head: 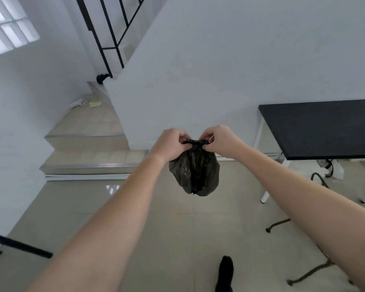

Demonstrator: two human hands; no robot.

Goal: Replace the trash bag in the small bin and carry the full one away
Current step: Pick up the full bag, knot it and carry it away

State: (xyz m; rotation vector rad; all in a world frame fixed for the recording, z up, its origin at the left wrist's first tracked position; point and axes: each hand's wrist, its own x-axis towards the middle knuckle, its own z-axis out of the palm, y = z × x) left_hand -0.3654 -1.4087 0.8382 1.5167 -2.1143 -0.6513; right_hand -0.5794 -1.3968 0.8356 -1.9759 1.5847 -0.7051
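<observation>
A small full black trash bag [195,174] hangs in the air in front of me, above the tiled floor. Its gathered neck is bunched at the top. My left hand [170,144] pinches the left side of the neck with curled fingers. My right hand [218,141] pinches the right side of the neck. Both arms reach forward. The small bin is not in view.
A black-topped table [325,127] with white legs stands at the right against the white wall. Rope [310,268] lies on the floor under it. Tiled steps [86,152] rise at the left toward a black railing [105,39]. My dark-socked foot [226,270] shows below.
</observation>
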